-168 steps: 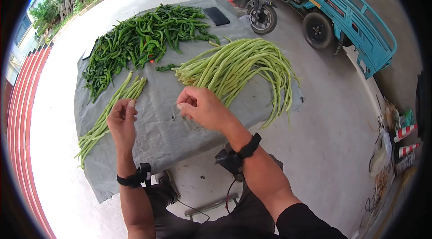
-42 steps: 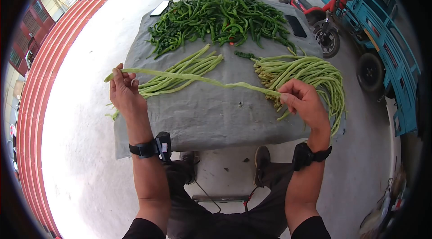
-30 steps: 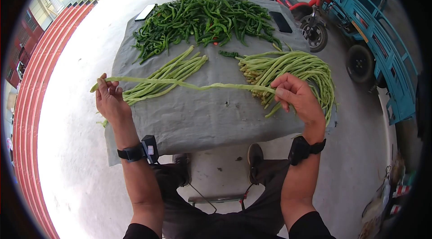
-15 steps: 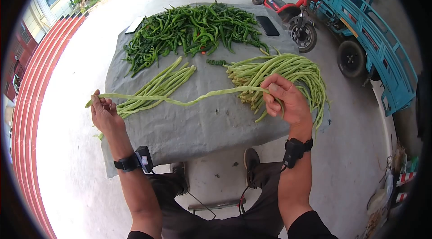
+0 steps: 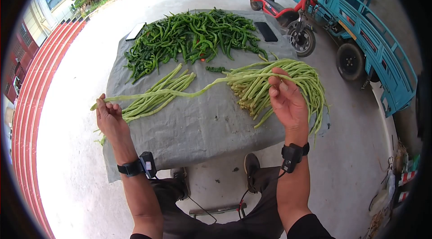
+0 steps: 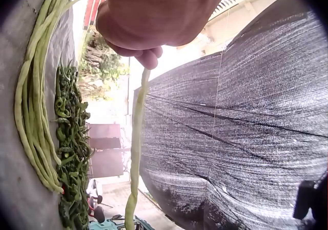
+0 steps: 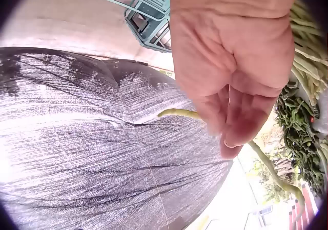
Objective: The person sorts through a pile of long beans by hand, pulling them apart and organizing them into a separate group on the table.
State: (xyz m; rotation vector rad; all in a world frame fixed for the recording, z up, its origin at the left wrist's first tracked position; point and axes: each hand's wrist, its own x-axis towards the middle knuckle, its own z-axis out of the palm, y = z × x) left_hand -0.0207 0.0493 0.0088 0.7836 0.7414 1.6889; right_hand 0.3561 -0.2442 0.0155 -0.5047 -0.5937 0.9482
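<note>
One long green bean (image 5: 189,94) stretches between my two hands over the table. My left hand (image 5: 111,117) pinches its left end, and in the left wrist view the bean (image 6: 136,153) runs down from the fingertips. My right hand (image 5: 289,101) holds it close to the other end. From the right wrist, a short tip of bean (image 7: 179,112) sticks out on one side of the fingers (image 7: 240,130). Below the held bean lies a small bundle of long beans (image 5: 157,97). A larger heap of long beans (image 5: 306,79) spreads behind my right hand.
Green peppers (image 5: 189,36) are heaped along the table's far side, between a white phone-like slab (image 5: 135,31) and a dark phone (image 5: 266,31). Grey cloth (image 5: 189,135) covers the table. A red scooter (image 5: 281,11) and a blue cargo tricycle (image 5: 366,36) stand beyond.
Both hands were without a bean several seconds ago; now one is stretched between them. In the last half second my right hand has risen slightly, lifting its end of the bean.
</note>
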